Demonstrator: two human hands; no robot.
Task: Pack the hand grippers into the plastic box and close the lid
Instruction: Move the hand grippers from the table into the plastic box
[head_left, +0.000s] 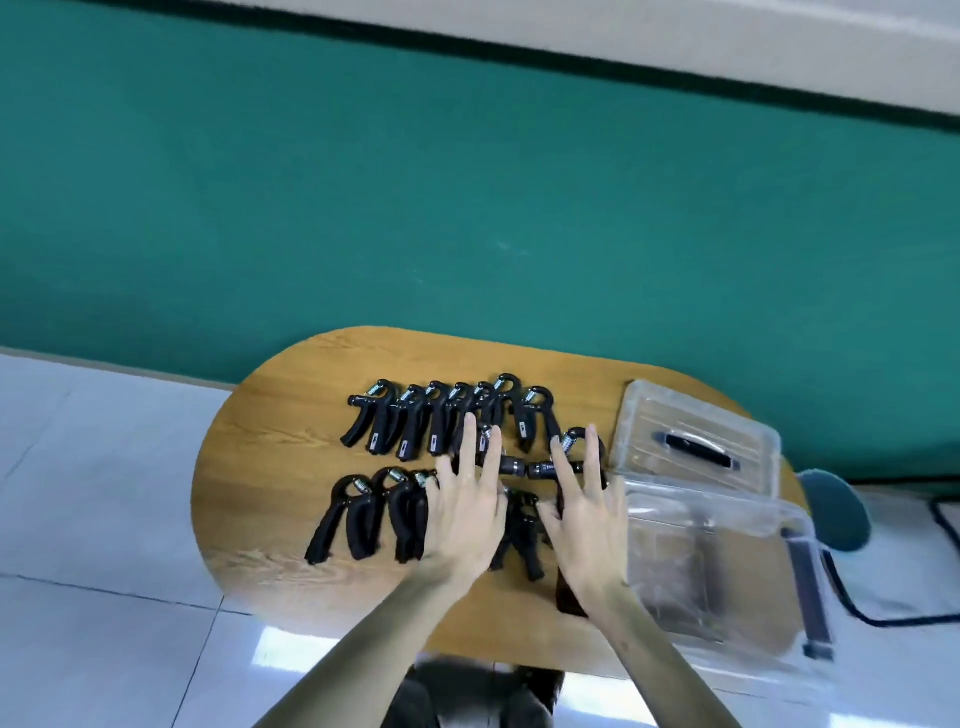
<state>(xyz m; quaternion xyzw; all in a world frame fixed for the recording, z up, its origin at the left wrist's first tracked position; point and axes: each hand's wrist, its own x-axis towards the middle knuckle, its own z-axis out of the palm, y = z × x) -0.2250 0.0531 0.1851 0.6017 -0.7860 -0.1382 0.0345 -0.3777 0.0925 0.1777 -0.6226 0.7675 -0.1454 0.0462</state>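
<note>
Several black hand grippers lie on the oval wooden table (270, 457) in two rows, a far row (415, 421) and a near row (363, 514). My left hand (467, 509) hovers over the middle of the rows with straight, spread fingers. My right hand (587, 514) is beside it, fingers straight, over a gripper (587, 447) at the right end. More grippers (519, 535) show between my hands. The clear plastic box (717, 566) stands open at the table's right end. Its clear lid (696, 441) with a black handle lies flat just beyond it.
A green wall band runs behind the table. White floor tiles (104, 597) surround it. A round blue-grey stool top (836, 509) and a black cable (883, 613) lie to the right of the box. The person's dark trousers (467, 696) show below the table edge.
</note>
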